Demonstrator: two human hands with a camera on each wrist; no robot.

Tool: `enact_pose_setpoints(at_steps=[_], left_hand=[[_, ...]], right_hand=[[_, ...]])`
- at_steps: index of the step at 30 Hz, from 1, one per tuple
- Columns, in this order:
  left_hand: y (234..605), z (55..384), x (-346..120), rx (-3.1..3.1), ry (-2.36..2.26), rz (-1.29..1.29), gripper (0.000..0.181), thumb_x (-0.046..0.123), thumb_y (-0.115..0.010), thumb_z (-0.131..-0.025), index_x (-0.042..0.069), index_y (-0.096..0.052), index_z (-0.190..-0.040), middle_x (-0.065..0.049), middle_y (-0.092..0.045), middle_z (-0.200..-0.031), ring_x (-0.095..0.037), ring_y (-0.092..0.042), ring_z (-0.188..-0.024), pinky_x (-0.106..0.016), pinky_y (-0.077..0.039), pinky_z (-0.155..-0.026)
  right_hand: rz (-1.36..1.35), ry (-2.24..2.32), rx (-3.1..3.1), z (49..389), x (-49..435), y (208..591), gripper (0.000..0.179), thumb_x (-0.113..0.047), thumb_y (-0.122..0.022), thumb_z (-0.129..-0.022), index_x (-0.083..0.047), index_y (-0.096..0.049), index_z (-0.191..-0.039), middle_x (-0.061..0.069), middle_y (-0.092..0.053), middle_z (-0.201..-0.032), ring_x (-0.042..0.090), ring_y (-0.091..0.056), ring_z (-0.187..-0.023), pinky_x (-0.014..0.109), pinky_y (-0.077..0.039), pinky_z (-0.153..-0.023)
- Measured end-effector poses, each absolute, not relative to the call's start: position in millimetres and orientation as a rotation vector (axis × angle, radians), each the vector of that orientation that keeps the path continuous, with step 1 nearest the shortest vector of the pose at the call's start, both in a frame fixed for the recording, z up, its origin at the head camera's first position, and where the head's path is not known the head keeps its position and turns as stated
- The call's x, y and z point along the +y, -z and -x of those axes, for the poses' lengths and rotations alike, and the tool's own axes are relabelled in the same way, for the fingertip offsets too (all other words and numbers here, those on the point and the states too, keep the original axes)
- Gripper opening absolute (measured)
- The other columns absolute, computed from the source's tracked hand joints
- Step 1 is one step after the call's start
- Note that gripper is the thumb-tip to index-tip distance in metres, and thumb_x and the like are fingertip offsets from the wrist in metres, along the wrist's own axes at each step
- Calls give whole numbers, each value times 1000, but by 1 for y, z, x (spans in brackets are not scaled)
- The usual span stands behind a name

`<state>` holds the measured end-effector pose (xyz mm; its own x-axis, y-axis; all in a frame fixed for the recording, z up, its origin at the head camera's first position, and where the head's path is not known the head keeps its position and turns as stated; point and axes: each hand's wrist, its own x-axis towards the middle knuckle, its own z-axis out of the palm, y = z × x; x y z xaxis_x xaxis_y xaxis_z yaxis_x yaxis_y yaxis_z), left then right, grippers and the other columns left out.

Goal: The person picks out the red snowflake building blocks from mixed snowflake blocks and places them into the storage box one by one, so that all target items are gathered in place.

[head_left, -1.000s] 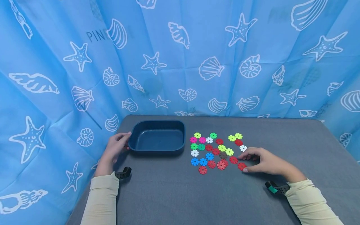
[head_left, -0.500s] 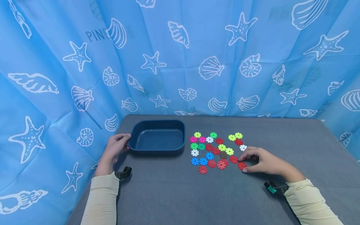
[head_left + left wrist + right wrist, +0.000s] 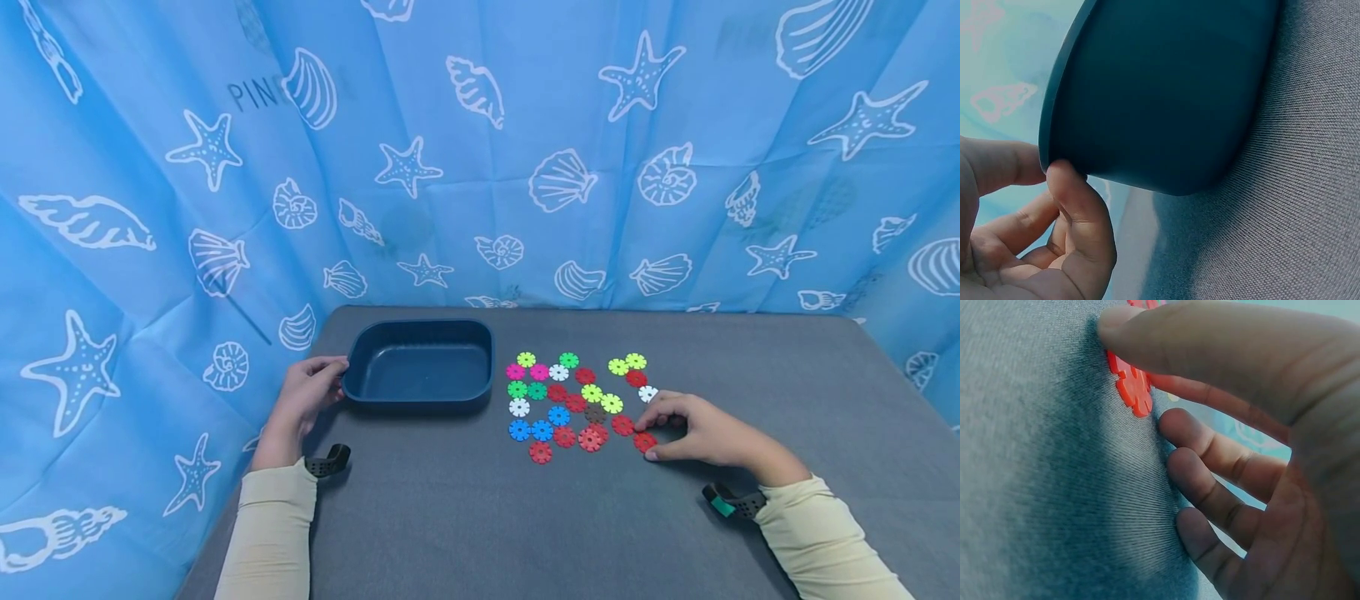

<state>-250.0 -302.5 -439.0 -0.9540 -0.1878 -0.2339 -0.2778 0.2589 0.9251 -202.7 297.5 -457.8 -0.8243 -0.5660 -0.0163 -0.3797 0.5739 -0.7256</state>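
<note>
My left hand [image 3: 311, 392] is at the left end of a dark blue rectangular tub [image 3: 427, 406]. In the left wrist view, thumb and forefinger pinch the rim of the tub [image 3: 1154, 94]. At the right of a spread of notched plastic discs, my right hand [image 3: 705, 429] has thumb and forefinger at opposite edges of a red notched disc [image 3: 644, 442], which lies on the cloth. The right wrist view shows that red disc [image 3: 1133, 390] partly hidden behind the thumb; the other fingers are bent loosely beside it. Another red disc [image 3: 622, 426] lies just left of the forefinger.
Several discs in blue [image 3: 558, 416], yellow [image 3: 612, 403], green [image 3: 537, 391], pink [image 3: 539, 372], white [image 3: 519, 407] and brown [image 3: 595, 414] lie between tub and right hand. Grey cloth [image 3: 450, 517] covers the table. A blue shell-print curtain [image 3: 480, 208] hangs behind it.
The right thumb and forefinger have drawn slightly closer on the red disc. The left hand and the tub stay in place.
</note>
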Motion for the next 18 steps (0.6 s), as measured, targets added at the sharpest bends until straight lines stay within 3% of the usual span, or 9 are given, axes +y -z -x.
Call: enact_pose_setpoints(at_steps=[18], left_hand=[[440, 252, -304, 2409, -1824, 450, 48, 29, -63, -108, 2, -60, -147, -1, -61, -111, -10, -61, -87, -25, -58, -74]], right_hand=[[780, 1069, 2576, 203, 296, 458, 27, -24, -90, -87, -17, -78, -110, 1, -69, -112, 13, -62, -101, 27, -54, -87]])
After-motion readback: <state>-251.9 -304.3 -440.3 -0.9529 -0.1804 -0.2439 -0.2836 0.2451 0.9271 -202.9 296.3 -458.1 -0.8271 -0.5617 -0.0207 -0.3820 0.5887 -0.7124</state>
